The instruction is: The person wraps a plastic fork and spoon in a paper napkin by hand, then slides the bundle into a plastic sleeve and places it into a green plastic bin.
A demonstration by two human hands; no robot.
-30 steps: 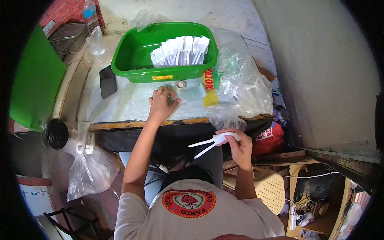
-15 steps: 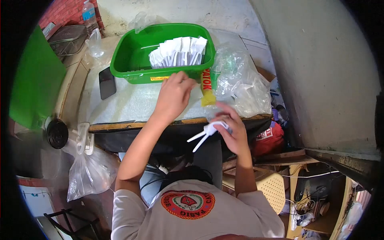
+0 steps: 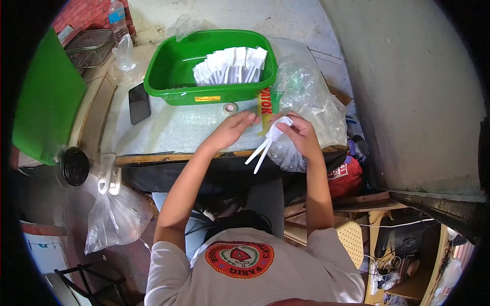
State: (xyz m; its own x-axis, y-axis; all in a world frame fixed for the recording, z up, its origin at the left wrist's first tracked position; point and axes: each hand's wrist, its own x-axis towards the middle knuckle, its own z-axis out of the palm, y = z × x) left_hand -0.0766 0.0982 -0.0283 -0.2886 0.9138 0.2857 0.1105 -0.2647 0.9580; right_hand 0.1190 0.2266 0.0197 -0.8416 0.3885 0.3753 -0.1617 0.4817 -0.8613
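Observation:
My right hand (image 3: 301, 133) is closed on a white napkin-wrapped bundle (image 3: 274, 133), with two white handles sticking out down and to the left. My left hand (image 3: 230, 131) is just left of the bundle, thumb and fingers pressed together; anything between them is too small to make out. Behind it a small tape roll (image 3: 230, 108) lies near the front of the green basin (image 3: 178, 97). Inside the basin, several similar white wrapped bundles (image 3: 232, 64) stand in a row.
A phone (image 3: 139, 104) lies left of the basin. Clear plastic bags (image 3: 316, 115) and a yellow packet with red letters (image 3: 266, 104) are at the right. A bottle (image 3: 117, 20) stands at the back left. A plastic bag (image 3: 115, 219) hangs beside the table's left front.
My left hand has come away from the basin's front, uncovering the tape roll. My right hand has risen slightly with the bundle, and the two hands are closer together.

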